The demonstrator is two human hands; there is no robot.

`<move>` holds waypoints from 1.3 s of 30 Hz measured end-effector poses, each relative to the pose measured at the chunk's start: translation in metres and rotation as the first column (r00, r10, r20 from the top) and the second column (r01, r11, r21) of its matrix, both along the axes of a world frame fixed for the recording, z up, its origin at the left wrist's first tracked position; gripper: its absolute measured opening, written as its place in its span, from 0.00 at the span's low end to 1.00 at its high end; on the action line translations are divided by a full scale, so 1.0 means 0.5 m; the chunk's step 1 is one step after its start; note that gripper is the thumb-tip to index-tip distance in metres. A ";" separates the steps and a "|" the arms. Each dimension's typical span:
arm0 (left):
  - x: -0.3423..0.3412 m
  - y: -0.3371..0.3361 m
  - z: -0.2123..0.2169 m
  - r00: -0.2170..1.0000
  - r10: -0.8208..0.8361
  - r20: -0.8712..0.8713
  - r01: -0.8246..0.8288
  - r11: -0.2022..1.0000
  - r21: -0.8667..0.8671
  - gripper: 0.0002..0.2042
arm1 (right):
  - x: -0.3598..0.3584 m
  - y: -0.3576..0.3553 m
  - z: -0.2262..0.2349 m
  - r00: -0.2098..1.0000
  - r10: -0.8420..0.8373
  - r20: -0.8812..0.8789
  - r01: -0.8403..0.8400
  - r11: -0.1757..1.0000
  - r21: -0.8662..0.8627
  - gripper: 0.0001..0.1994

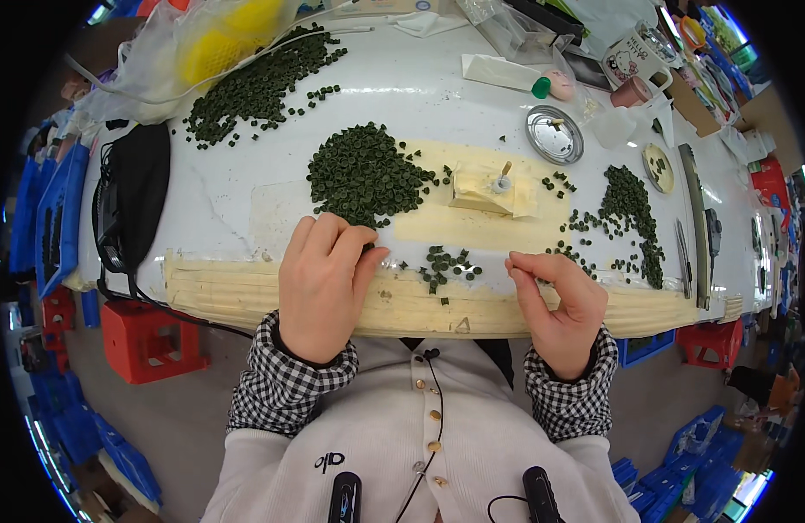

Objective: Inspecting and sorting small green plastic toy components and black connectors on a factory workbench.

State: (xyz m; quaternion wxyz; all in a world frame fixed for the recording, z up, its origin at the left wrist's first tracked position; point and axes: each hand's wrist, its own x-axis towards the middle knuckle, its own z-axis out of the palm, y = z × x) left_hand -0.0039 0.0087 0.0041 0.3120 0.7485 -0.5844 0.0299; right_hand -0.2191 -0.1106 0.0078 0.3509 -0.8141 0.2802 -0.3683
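Note:
My left hand [324, 283] is at the near edge of a heap of small dark green round plastic parts [368, 170]. Its thumb and fingers are drawn together; what they hold, if anything, is hidden. Thumb and forefinger of my right hand [561, 301] meet in a pinch over the table's front edge, and whatever sits between them is too small to name. Several loose green parts [446, 266] lie between the two hands. Behind them is a taped block [483, 193] with a short upright pin [505, 173] on its top.
More green parts [254, 83] spread at the back left, and another group [629, 213] lies at the right. Nearby are a round metal lid [554, 134], a small dish [658, 168], tweezers [683, 257] and a metal ruler [697, 227]. A black pouch [139, 196] rests at the left.

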 end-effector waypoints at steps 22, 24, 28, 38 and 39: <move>0.020 0.002 0.007 0.992 -0.009 -0.129 -0.011 0.988 -0.152 0.08 | 0.019 -0.005 -0.016 0.830 0.007 0.557 -0.514 0.394 0.762 0.10; 0.016 0.003 0.014 0.972 0.016 -0.236 -0.051 0.988 -0.143 0.09 | 0.020 -0.004 -0.022 0.821 0.019 0.571 -0.522 0.431 0.736 0.10; 0.019 0.008 0.011 0.916 -0.024 -0.400 -0.034 0.990 -0.139 0.09 | 0.027 0.004 -0.010 0.883 0.039 0.467 -0.408 0.553 0.726 0.11; -0.040 -0.035 -0.002 -0.016 -0.326 -0.945 0.135 0.936 -0.325 0.08 | 0.053 0.019 0.013 0.958 0.124 0.257 -0.198 0.938 0.286 0.11; -0.042 -0.039 -0.006 -0.029 -0.350 -0.936 0.128 0.928 -0.351 0.08 | 0.055 0.015 0.018 0.965 0.132 0.225 -0.178 0.964 0.197 0.12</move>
